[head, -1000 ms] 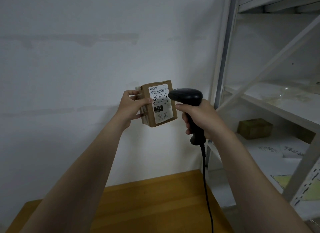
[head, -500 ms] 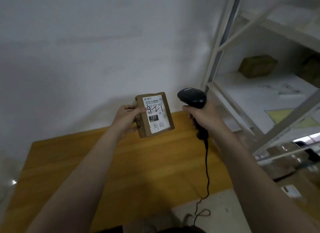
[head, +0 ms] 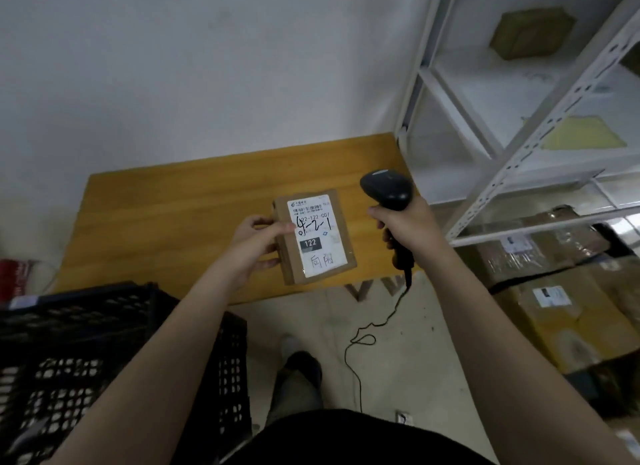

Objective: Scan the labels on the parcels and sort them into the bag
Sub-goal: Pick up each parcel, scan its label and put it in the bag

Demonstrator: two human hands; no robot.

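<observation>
A small brown cardboard parcel (head: 315, 238) with a white shipping label facing me is held in the air over the wooden table. My left hand (head: 254, 246) grips its left edge, thumb on the label side. My right hand (head: 407, 227) is curled round the handle of a black barcode scanner (head: 388, 189), whose head sits just right of the parcel's top. The scanner's black cable (head: 374, 329) hangs down to the floor. No bag is in view.
A low wooden table (head: 180, 215) stands against the white wall. A black plastic crate (head: 69, 354) sits at lower left. White metal shelving (head: 519, 125) on the right holds a brown box (head: 531, 32); larger cardboard boxes (head: 561, 291) lie beneath it.
The view has tipped downward, bringing the table, crate, floor and boxes into sight. Both hands have lowered with the parcel and the scanner, keeping the same grips.
</observation>
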